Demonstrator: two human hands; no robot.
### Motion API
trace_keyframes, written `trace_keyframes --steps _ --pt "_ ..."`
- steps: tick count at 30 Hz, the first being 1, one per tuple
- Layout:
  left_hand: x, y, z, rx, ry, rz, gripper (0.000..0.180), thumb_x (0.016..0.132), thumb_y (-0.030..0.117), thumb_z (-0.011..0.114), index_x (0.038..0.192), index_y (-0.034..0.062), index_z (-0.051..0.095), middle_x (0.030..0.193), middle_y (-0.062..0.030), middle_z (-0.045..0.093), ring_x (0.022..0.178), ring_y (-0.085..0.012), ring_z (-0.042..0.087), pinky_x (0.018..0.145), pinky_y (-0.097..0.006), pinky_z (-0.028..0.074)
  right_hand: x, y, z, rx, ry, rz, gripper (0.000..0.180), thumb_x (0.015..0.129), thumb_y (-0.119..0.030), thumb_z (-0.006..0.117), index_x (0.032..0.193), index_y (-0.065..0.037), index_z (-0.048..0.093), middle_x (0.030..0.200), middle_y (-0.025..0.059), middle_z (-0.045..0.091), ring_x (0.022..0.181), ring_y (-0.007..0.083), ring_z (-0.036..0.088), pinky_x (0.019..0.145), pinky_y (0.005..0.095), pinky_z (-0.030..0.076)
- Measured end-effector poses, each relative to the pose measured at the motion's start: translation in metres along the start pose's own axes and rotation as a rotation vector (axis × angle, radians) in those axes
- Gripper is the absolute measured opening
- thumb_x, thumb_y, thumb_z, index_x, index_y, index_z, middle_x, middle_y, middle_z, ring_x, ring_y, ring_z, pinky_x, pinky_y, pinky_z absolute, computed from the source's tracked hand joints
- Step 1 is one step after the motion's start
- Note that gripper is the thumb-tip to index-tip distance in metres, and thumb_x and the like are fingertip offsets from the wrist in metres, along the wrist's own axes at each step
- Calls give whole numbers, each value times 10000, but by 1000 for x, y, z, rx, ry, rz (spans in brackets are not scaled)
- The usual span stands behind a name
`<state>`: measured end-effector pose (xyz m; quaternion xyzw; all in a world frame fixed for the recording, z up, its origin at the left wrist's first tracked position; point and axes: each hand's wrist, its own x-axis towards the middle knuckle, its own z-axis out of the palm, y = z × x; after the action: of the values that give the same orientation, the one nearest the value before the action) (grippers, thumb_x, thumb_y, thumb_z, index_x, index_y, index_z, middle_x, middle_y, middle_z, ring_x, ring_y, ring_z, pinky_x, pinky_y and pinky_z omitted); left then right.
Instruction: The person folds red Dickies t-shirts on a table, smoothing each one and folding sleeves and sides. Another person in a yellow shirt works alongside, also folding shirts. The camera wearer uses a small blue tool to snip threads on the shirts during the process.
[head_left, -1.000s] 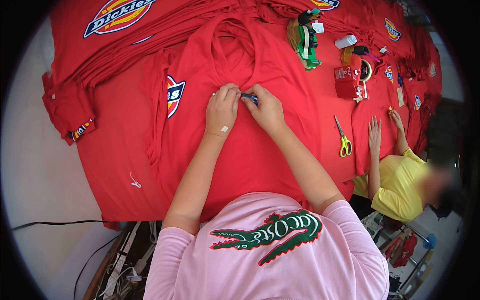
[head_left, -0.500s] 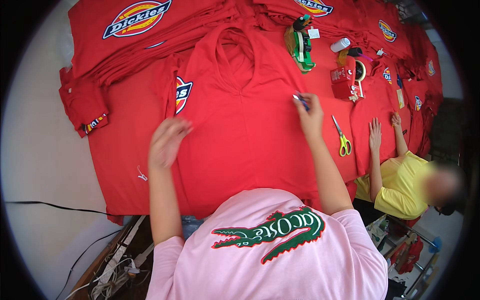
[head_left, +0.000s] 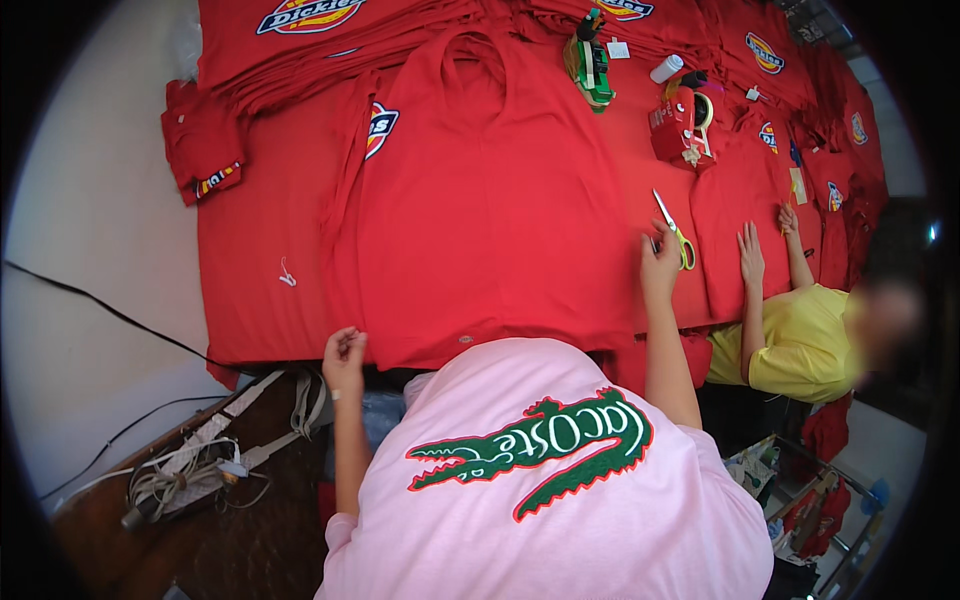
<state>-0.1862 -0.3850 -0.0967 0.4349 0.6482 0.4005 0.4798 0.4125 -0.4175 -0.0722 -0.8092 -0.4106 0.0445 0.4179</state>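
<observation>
Red shirt (head_left: 490, 220) flat on table

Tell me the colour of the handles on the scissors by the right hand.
The scissors have yellow-green handles, clearest in the head view, beside the right hand.

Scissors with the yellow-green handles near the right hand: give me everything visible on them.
The scissors with yellow-green plastic handles and pale metal blades lie flat on the red fabric covering the table. The blades look closed and point up-left, away from the person; the handles sit nearest the right hand, whose fingertips reach the handle loops. Whether they actually touch is unclear.
</observation>
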Motion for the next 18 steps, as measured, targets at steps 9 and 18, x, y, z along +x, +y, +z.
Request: trace_keyframes --steps 9,18 --pt "-35 84 90 322 -264 144 368 874 95 811 1213 9 695 948 -57 692 857 -128 639 777 -295 527 -67 -195 78 646 -904 416 763 913 -342 812 1484 -13 426 1024 120 719 842 171 701 700 310 559" --pt "-54 175 183 -929 61 -143 169 1045 152 572 1166 54 638 1066 -49 672 949 -141 612 853 -333 503 -104 -310 103 547 -903 -7 186 906 -154 608 935 16 538 769 233 640 684 319 675 592 484 534"
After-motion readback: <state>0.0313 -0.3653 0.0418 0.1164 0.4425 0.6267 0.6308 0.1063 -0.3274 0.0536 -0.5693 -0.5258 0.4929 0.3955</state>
